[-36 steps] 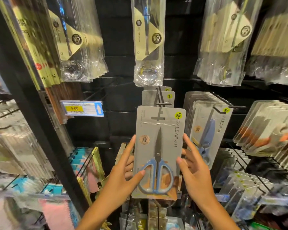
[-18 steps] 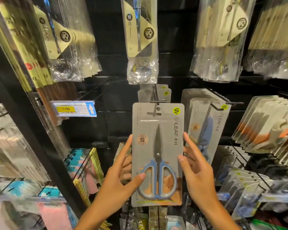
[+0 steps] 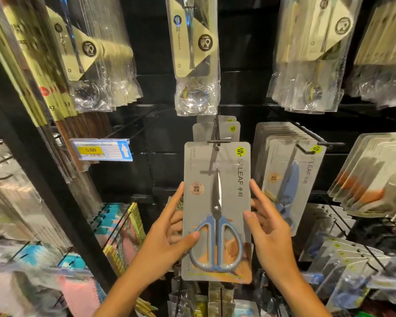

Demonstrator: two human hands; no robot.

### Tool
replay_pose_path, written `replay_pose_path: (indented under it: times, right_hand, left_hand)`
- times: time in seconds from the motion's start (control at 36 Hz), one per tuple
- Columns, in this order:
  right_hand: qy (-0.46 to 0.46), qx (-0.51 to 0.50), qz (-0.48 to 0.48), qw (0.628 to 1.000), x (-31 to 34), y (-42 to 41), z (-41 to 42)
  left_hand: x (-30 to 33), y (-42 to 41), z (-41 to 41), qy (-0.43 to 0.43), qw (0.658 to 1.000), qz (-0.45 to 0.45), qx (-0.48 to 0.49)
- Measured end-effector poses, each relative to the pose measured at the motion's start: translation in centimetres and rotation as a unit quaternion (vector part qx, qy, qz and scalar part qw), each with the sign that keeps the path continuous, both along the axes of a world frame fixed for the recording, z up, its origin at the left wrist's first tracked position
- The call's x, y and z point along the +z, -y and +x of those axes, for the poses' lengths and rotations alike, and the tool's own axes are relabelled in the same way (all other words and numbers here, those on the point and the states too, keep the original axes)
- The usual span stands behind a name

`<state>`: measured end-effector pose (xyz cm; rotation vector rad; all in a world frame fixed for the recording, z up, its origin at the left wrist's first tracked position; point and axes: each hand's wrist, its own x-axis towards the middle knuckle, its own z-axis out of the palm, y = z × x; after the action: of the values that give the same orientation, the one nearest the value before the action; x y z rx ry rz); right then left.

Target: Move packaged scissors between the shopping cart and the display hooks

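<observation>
black display wall; scissors pack [image 3: 217, 202] hides both hands' [image 3: 167, 239] fingers.

Both hands hold the scissors package [image 3: 217, 211] upright by its side edges. The left hand [image 3: 167, 239] pinches it; the right hand [image 3: 270, 234] grips it below the display hook [image 3: 218, 141]
</observation>
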<state>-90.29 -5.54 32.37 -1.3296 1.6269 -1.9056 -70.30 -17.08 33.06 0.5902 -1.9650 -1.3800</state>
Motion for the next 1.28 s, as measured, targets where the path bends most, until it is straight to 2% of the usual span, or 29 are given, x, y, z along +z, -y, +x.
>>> replay_pose_path:
  times: [0.22,0.33,0.5,0.81,0.89,0.97,1.11,1.19,1.28]
  right_hand:
    - [-0.031,0.056,0.065,0.996,-0.6,2.8,-0.5]
    - [-0.071,0.048,0.08,0.993,-0.3,4.8,-1.2]
    - [-0.059,0.048,0.105,0.992,0.4,7.4,-2.5]
    - [-0.073,0.025,0.063,0.995,-1.4,12.1,-4.7]
    - [-0.06,0.025,0.082,0.995,-2.8,12.5,-4.9]
    - [-0.084,0.004,0.099,0.992,-4.1,12.1,-4.6]
    - [-0.095,-0.01,0.098,0.991,-6.5,10.9,-3.1]
    - [-0.094,0.025,0.094,0.991,-7.7,9.8,-1.9]
    - [-0.14,0.072,0.098,0.983,-8.7,8.4,-0.4]
  left_hand:
    - [0.1,2.0,-1.8,0.066,0.998,-0.016,0.0]
    - [0.6,3.5,-3.4,0.099,0.995,-0.012,0.004]
    - [1.2,6.2,-6.1,0.131,0.991,-0.009,0.02]
    - [0.2,8.5,-9.2,0.169,0.982,-0.036,0.076]
    - [-0.6,8.3,-9.5,0.167,0.981,-0.033,0.093]
    - [-1.3,7.3,-9.3,0.195,0.972,-0.035,0.125]
    - [-3.9,5.9,-6.9,0.261,0.948,-0.105,0.148]
    - [-4.9,4.7,-5.1,0.268,0.937,-0.171,0.144]
    - [-5.8,3.2,-2.7,0.284,0.925,-0.212,0.136]
